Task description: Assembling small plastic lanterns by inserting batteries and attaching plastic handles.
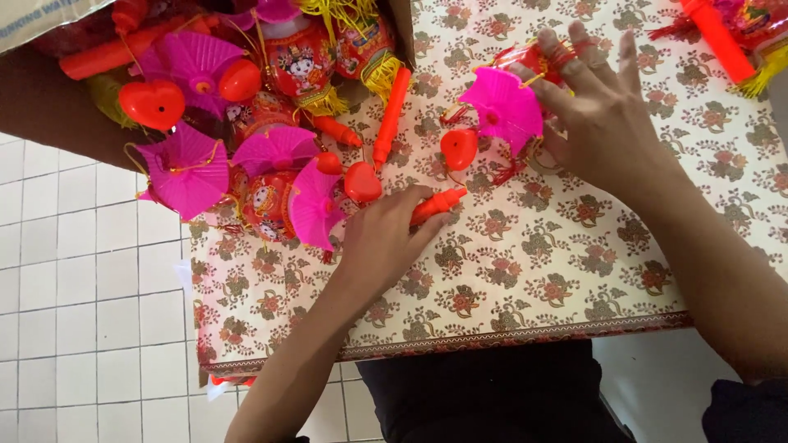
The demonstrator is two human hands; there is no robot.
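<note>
My left hand [382, 235] is closed around an orange plastic handle stick [439, 203] that pokes out to the right over the floral tablecloth [525, 271]. My right hand [597, 111] grips a red toy lantern [533, 59] with a pink fan-shaped top [503, 107]; a red heart piece [459, 148] hangs below it on a cord. The lantern's body is mostly hidden under my fingers.
A heap of similar red lanterns with pink tops [187, 168], red hearts [153, 103] and orange sticks [391, 115] spills from a cardboard box [49, 98] at the upper left. Another lantern and orange stick [718, 33] lie at the top right. White tiled floor [82, 287] lies to the left.
</note>
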